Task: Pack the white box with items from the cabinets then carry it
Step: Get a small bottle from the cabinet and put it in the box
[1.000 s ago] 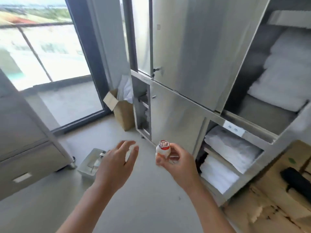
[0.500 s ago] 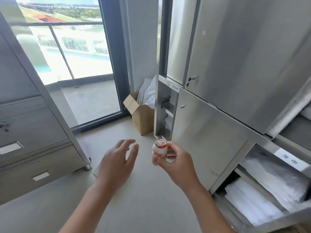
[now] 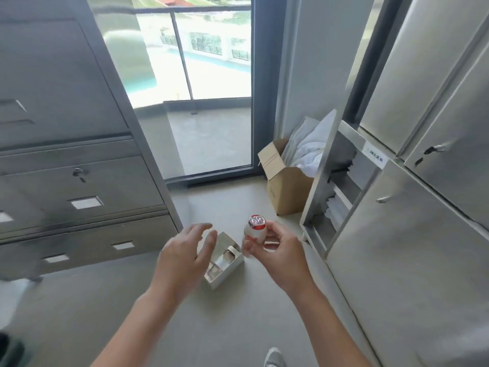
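Note:
A small white bottle (image 3: 254, 231) with a red foil cap is pinched upright in my right hand (image 3: 277, 258), held above the floor. Just below and to its left lies the white box (image 3: 229, 271) on the grey floor, with a clear lidded jar inside. My left hand (image 3: 182, 258) hovers over the box's left half with fingers spread, holding nothing, and hides part of the box.
A steel cabinet (image 3: 412, 247) with shut doors and one open narrow shelf bay stands on the right. A grey drawer cabinet (image 3: 79, 186) fills the left. A cardboard box (image 3: 288, 189) of white cloth sits by the glass balcony door (image 3: 206, 102). My shoe (image 3: 274, 357) shows below.
The view has swung left, away from the open towel shelves toward the balcony door. The white box has come back into view under my hands. The bottle stays in my right hand.

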